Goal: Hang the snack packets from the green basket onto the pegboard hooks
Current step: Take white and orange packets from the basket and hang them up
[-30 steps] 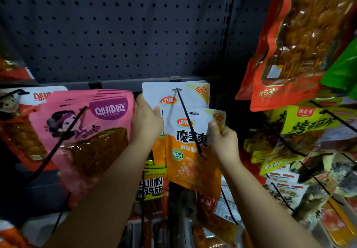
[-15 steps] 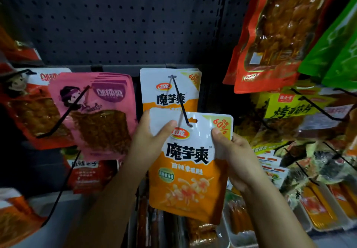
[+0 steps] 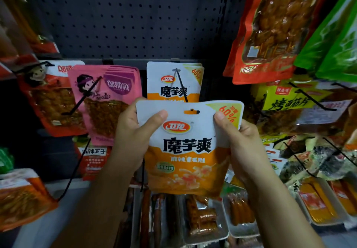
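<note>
I hold a white-and-orange snack packet [image 3: 189, 147] upright in front of me with both hands. My left hand [image 3: 133, 137] grips its upper left edge, thumb across the front. My right hand [image 3: 239, 141] grips its upper right edge. The packet's hang slot near the top sits just below the tip of a black hook [image 3: 181, 87], and the hook is not through it. Behind hang matching white-and-orange packets [image 3: 173, 81] on that same hook, against the dark pegboard [image 3: 135, 21]. The green basket is out of sight.
Pink packets [image 3: 106, 100] and red packets [image 3: 50, 100] hang on hooks to the left. Large red packets [image 3: 270, 31], green packets [image 3: 332, 41] and yellow packets [image 3: 289, 100] hang to the right. Trays of sausage snacks [image 3: 202, 220] fill the shelf below. Hook tips stick out toward me.
The packet has come back off the hook toward me and lower; a second ago the hook passed through its slot. Both hands moved down and closer with it.
</note>
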{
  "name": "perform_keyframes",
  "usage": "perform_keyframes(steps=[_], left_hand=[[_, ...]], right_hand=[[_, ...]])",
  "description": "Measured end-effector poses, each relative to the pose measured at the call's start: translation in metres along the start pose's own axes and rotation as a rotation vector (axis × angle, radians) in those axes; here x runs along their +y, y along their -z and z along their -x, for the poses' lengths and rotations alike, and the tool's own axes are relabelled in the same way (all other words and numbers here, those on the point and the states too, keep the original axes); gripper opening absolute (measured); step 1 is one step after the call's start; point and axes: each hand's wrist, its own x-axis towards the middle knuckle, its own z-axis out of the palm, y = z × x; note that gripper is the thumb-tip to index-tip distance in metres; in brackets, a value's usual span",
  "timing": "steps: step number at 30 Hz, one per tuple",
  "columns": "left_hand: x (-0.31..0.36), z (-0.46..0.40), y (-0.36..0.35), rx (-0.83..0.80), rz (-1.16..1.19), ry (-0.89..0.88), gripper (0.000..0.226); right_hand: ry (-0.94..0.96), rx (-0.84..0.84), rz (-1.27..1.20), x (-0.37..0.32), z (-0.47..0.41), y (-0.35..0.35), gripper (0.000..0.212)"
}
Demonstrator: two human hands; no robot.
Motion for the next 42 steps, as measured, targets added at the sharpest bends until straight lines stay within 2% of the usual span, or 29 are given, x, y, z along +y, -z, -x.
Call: perform_keyframes(steps=[5, 15, 20, 27, 32, 35, 38, 42], left_hand=[[0.0, -0.006, -0.008, 0.021, 0.028, 0.054, 0.016], [-0.026, -0.01, 0.0, 0.11, -0.096, 0.094, 0.014], [-0.04, -0.021, 0.012, 0.12, -0.168, 0.081, 0.014], [-0.055, -0.061, 0.016, 0.14, -0.43, 0.047, 0.016], [-0.065, -0.099, 0.012, 0.163, -0.529, 0.08, 0.002], [-0.072, -0.119, 0.009, 0.181, -0.593, 0.077, 0.019], [-0.079, -0.134, 0.007, 0.224, -0.631, 0.076, 0.024], [-0.09, -0.151, 0.009, 0.25, -0.645, 0.104, 0.022]], right_hand=[[-0.029, 0.037, -0.019, 0.0, -0.005, -0.001, 0.023], [-0.054, 0.053, 0.034, 0.019, -0.02, 0.001, 0.022], [-0.002, 0.074, 0.141, 0.031, -0.036, 0.002, 0.032], [0.049, 0.136, 0.292, 0.039, -0.078, 0.002, 0.018], [0.037, 0.182, 0.352, 0.047, -0.117, -0.004, 0.011], [0.036, 0.237, 0.421, 0.054, -0.138, -0.008, 0.01], [0.02, 0.27, 0.536, 0.061, -0.156, -0.01, 0.017], [-0.026, 0.312, 0.691, 0.068, -0.176, -0.012, 0.044]])
